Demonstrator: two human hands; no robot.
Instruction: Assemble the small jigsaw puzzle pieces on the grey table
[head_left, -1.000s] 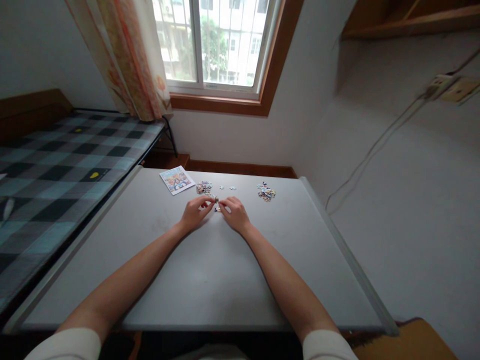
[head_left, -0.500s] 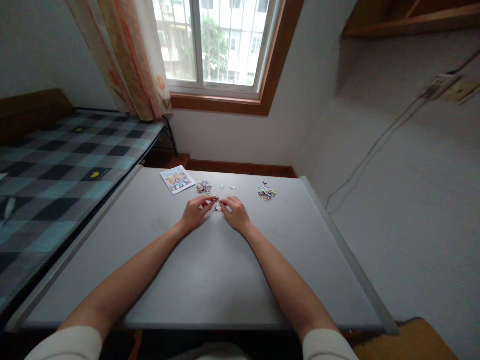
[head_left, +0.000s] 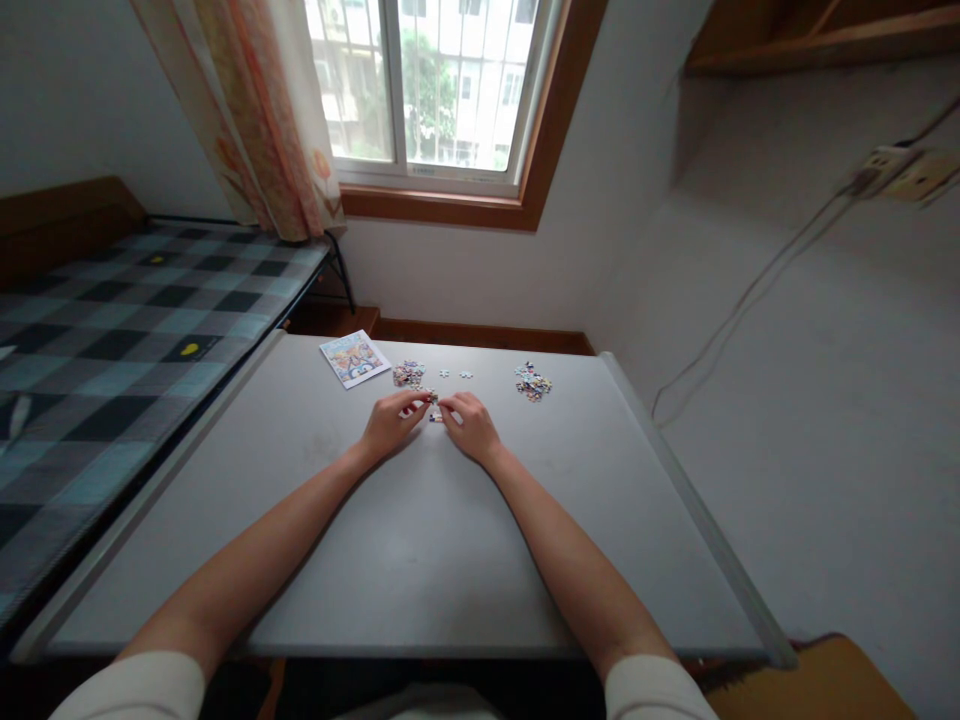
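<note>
Between my fingertips, just above the table, are small jigsaw puzzle pieces (head_left: 433, 398). My left hand (head_left: 393, 417) pinches them from the left, thumb and forefinger closed. From the other side my right hand (head_left: 470, 421) is also closed in a pinch; its fingertips hide most of what they grip. Directly below, a short strip of puzzle pieces (head_left: 436, 418) lies on the table, partly covered by the right fingers. A heap of puzzle pieces (head_left: 409, 374) lies just beyond my left hand, and two loose pale pieces (head_left: 466, 375) sit to its right.
A second heap of puzzle pieces (head_left: 533, 383) lies farther right on the grey table (head_left: 405, 560). At the back left is a square picture card (head_left: 355, 358). A bed with a checked cover (head_left: 150, 330) runs along the left, and a wall cable (head_left: 739, 310) hangs at right.
</note>
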